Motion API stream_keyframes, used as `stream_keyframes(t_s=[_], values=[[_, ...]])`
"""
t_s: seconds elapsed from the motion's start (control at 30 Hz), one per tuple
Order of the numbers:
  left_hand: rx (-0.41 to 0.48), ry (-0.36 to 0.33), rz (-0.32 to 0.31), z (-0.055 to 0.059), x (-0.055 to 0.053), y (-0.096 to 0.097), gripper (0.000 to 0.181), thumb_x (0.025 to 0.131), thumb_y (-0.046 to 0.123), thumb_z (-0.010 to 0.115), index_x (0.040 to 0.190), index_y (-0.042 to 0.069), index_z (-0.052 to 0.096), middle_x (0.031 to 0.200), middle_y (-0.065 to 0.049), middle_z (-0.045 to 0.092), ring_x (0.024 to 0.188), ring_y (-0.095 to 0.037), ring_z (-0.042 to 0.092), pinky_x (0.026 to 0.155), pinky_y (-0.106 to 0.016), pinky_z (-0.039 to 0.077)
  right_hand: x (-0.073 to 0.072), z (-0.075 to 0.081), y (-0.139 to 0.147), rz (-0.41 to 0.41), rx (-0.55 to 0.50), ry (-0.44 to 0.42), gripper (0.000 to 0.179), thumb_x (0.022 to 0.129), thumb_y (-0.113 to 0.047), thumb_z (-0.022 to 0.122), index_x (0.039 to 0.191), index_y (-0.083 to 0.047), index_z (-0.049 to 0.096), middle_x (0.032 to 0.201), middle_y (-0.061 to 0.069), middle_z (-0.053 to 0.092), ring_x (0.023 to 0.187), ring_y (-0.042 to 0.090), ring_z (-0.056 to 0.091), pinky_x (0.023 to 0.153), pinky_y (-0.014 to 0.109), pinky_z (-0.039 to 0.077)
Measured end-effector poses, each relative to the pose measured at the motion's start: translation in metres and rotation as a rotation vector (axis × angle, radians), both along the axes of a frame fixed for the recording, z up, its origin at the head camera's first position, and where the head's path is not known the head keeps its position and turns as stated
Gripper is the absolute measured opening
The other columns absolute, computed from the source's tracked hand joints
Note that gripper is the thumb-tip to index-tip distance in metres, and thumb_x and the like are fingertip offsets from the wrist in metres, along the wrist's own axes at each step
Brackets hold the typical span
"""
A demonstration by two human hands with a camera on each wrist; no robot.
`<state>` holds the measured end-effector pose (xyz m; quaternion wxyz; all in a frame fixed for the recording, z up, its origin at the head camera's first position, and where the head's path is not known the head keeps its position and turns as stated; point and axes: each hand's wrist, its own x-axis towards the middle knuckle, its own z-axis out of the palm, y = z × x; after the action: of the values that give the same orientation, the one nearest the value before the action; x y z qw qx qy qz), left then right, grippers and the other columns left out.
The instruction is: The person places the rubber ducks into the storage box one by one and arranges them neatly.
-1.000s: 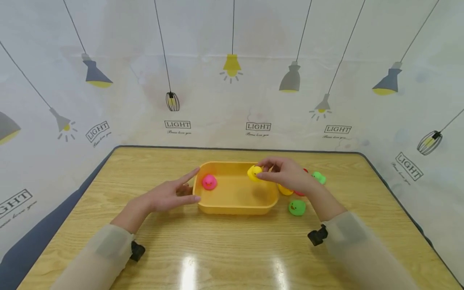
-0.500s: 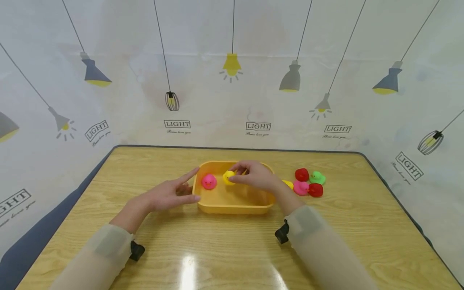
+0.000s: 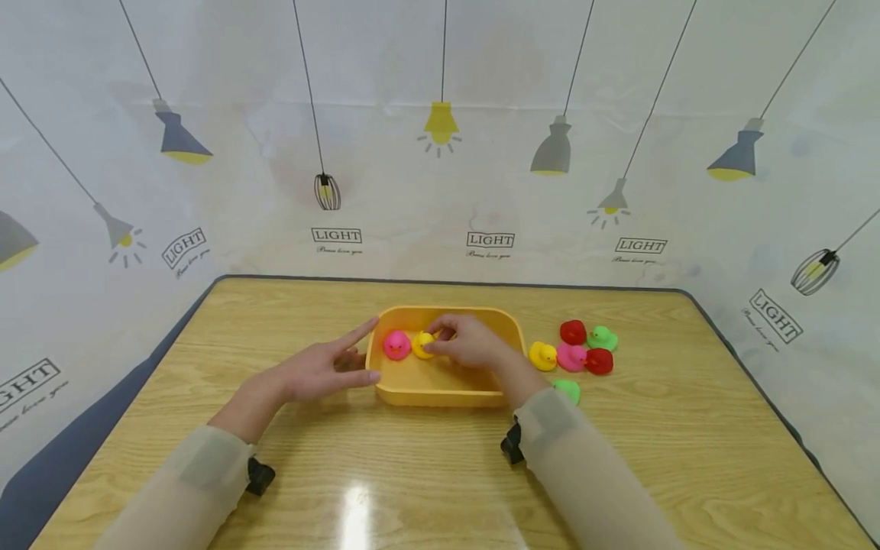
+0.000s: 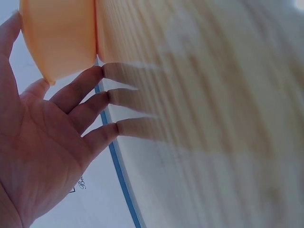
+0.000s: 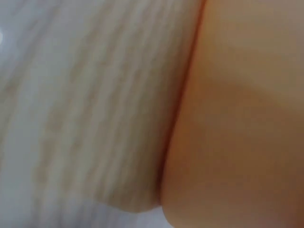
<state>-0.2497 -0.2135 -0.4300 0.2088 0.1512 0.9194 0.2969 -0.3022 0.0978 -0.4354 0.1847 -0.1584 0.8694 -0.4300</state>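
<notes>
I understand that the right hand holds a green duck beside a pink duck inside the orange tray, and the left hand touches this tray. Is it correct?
Not quite: the head view shows the right hand holding a yellow duck, not a green one. It is indeed beside a pink duck inside the orange tray, which the left hand touches.

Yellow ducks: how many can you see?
2: one yellow duck inside the tray, pinched by the right hand; the other yellow duck on the table, just right of the tray.
</notes>
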Motion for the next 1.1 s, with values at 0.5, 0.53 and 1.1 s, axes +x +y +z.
stream_keyframes(t_s=[0.5,0.53,1.1], values=[[-0.005,0.002,0.008,0.0022,0.0010,-0.0008,0.095,0.099,0.077,0.062,0.172,0.058,0.006,0.167,-0.021,0.052,0.156,-0.052,0.046,0.125,-0.079,0.032,-0.0037,-0.0089,-0.0020,0.008,0.036,0.025,0.034,0.100,-0.020,0.081,0.132,-0.016,0.069,0.096,0.004,0.062,0.082,0.019,0.059,0.072,0.025,0.051],[-0.004,0.002,0.008,0.0018,0.0007,-0.0010,0.095,0.099,0.077,0.062,0.172,0.058,0.006,0.167,-0.020,0.053,0.156,-0.051,0.046,0.125,-0.079,0.032,-0.0038,-0.0093,-0.0023,0.011,0.049,0.041,0.033,0.101,-0.021,0.081,0.131,-0.017,0.069,0.095,0.004,0.062,0.083,0.019,0.059,0.073,0.025,0.050],[0.012,-0.007,0.004,0.0004,0.0015,0.0013,0.096,0.097,0.080,0.062,0.172,0.058,0.006,0.167,-0.020,0.053,0.157,-0.052,0.045,0.125,-0.080,0.031,-0.0007,-0.0094,-0.0027,0.000,0.088,0.060,0.031,0.103,-0.024,0.080,0.131,-0.019,0.067,0.094,0.004,0.061,0.085,0.020,0.059,0.077,0.027,0.049]])
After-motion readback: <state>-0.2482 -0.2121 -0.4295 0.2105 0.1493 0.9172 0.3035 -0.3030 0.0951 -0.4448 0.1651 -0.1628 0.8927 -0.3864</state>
